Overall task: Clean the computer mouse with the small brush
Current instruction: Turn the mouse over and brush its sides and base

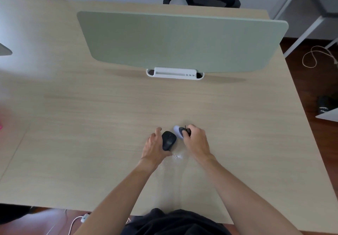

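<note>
the black computer mouse [169, 140] lies on the light wood surface [91, 134], near the person's edge and about centre. the left hand [155, 147] cups its left flank, fingers spread along the side, thumb at the rear; a loose steadying hold, not a firm clamp. the right hand [196, 141] is closed round the small brush [181, 132], whose pale blurred head points toward the mouse's front right corner, just beside it; contact cannot be confirmed. the brush's form is hard to make out.

judged step: start of brushing. risks: a hard stroke could push the mouse out from under the light left hold and skate it across the smooth surface. loosened dust may only move onto the surface. a faint glossy patch [176, 156] lies just behind the mouse; if wet, the mouse could slide into it.
</note>
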### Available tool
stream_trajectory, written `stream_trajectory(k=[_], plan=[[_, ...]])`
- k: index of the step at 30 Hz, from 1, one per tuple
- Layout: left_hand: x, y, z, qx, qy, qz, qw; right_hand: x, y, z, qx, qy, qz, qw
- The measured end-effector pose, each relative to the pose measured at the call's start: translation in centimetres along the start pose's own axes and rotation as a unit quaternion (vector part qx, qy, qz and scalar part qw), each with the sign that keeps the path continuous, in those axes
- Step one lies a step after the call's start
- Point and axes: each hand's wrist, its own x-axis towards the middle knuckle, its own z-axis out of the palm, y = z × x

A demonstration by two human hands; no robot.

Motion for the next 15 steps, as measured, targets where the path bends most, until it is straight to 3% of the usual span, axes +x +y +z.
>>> stream_trajectory(k=[3, 9, 13, 15], plan=[[0.0, 0.2, -0.1, -0.005, -0.004, 0.004, 1.0, 0.0, -1.0, 0.0, 0.016, -0.038, -0.037, 0.998], [-0.2, 0.2, 0.0, -0.017, 0.004, 0.005, 1.0, 2.3, -1.8, -0.7, -0.199, -0.082, -0.083, 0.973], [-0.8, -0.6, 0.4, -0.047, 0.045, -0.006, 0.998, 2.6, -2.6, -1.4, -0.143, -0.062, -0.102, 0.982], [-0.9, -1.1, 0.6, -0.078, 0.056, -0.023, 0.995, 1.8, -2.0, -1.3, -0.139, -0.093, -0.103, 0.981]])
